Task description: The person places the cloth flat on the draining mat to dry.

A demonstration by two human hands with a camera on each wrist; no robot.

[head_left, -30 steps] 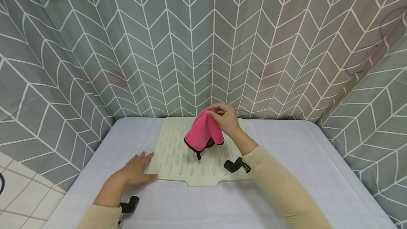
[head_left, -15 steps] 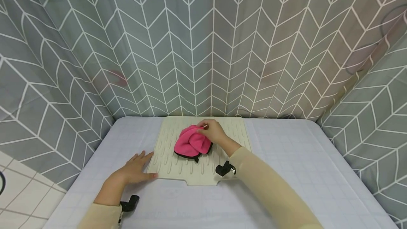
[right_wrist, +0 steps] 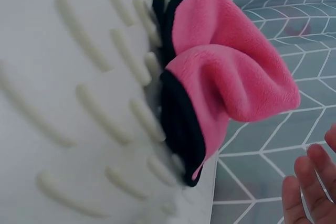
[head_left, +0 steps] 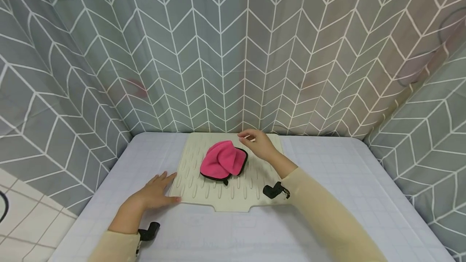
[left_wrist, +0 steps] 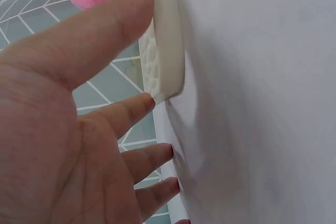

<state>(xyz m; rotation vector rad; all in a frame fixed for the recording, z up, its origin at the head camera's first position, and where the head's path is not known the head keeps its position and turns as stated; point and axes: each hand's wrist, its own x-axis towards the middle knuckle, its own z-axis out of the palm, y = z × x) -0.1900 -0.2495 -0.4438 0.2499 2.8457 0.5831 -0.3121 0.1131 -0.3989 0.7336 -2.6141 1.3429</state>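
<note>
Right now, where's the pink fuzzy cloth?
In the head view, the pink cloth lies crumpled near the middle of the cream mat, between the left hand and the right hand, touching neither.

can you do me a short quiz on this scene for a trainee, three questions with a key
1. True or false: the right hand is apart from the pink cloth.
2. Where is the cloth?
a) under the ridged mat
b) on top of it
c) beside it
3. Fill in: the ____ hand is at the mat's side edge.

Key:
1. True; a gap shows between them.
2. b
3. left; the left hand lies there, fingers spread.
</note>
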